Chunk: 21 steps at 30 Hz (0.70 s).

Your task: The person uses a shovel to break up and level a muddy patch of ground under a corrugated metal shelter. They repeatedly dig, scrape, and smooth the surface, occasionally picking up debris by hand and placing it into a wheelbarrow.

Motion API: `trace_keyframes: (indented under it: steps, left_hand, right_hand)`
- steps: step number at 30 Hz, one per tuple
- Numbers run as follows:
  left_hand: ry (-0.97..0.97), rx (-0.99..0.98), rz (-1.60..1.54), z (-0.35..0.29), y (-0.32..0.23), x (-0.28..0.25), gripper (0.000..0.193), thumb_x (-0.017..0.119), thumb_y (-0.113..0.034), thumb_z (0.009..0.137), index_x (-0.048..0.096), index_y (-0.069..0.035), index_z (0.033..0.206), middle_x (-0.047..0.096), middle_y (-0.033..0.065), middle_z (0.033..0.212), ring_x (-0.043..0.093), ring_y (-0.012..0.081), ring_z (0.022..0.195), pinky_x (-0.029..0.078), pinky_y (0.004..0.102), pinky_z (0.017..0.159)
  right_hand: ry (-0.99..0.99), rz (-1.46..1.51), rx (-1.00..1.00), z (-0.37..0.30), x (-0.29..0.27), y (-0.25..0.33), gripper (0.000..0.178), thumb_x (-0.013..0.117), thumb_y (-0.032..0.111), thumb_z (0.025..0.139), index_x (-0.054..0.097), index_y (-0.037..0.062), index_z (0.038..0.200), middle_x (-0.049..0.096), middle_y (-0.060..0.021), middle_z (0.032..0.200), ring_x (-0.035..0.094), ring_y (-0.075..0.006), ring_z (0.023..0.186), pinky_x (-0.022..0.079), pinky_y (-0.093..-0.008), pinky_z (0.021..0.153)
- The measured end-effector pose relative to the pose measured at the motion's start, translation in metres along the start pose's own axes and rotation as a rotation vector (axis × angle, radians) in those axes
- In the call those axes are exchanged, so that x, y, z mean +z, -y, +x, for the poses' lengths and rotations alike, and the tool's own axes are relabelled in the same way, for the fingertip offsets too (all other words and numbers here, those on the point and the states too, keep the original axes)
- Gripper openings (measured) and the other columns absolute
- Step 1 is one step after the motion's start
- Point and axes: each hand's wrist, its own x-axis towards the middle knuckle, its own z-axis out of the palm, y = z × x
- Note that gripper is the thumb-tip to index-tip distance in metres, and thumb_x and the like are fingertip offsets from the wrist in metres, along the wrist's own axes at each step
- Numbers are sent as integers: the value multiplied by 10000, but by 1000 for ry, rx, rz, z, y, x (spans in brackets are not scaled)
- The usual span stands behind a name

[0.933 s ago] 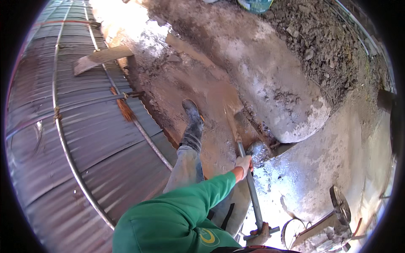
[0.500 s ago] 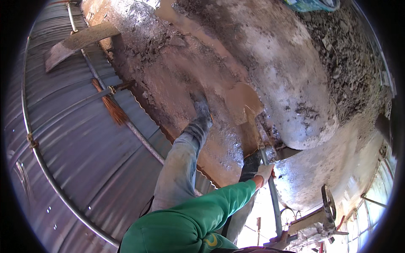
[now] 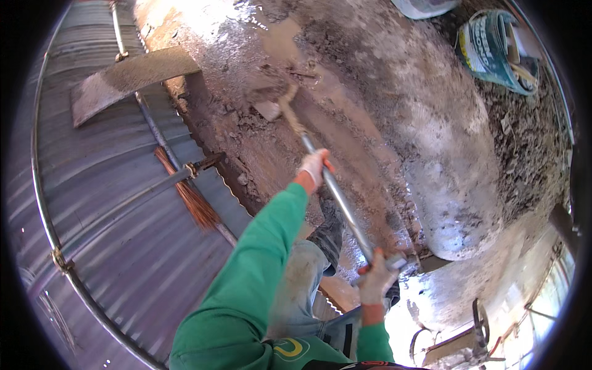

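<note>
A long-handled shovel (image 3: pixel 345 211) slants across the middle, its metal pipe handle running from lower right to upper left. Well up the handle, near the blade end, my left hand (image 3: pixel 316 167) is closed around it. My right hand (image 3: pixel 378 280) closes on the handle's lower end, beside the grip, slightly blurred. Both hands look pale on the back, gloved or coated. The shovel's muddy blade (image 3: pixel 267 110) is at the wet brown mud (image 3: pixel 246 132) near the corrugated sheet wall. Its edges are blurred and partly lost against the mud.
Corrugated metal sheeting (image 3: pixel 123 246) with pipes fills the left. A wooden board (image 3: pixel 132 83) and a straw broom (image 3: pixel 191 197) are against it. A pale raised slab (image 3: pixel 444 185) lies right of the mud. A teal bucket (image 3: pixel 490 55) stands far right; a wheelbarrow (image 3: pixel 453 348) is lower right.
The shovel has swung from the puddle near the slab up and left toward the wall-side mud. Both hands moved with it, the left one reaching farther forward. The teal bucket shows more fully.
</note>
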Motion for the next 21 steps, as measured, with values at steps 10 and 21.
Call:
trace_keyframes:
  steps: [10, 21]
  left_hand:
    - [-289, 301, 185, 2, -69, -76, 258, 685, -228, 964, 534, -84, 811, 519, 59, 626, 568, 251, 545, 519, 436, 537]
    - [-224, 64, 245, -242, 156, -13, 286, 699, -267, 967, 525, -113, 799, 526, 75, 671, 552, 232, 610, 546, 437, 618]
  right_hand:
    - [161, 392, 190, 69, 75, -96, 249, 769, 214, 925, 615, 18, 941, 606, -50, 695, 548, -147, 434, 433, -330, 378]
    - [102, 301, 270, -61, -272, -120, 257, 747, 250, 923, 682, 2, 918, 636, -49, 694, 577, -139, 492, 461, -314, 460]
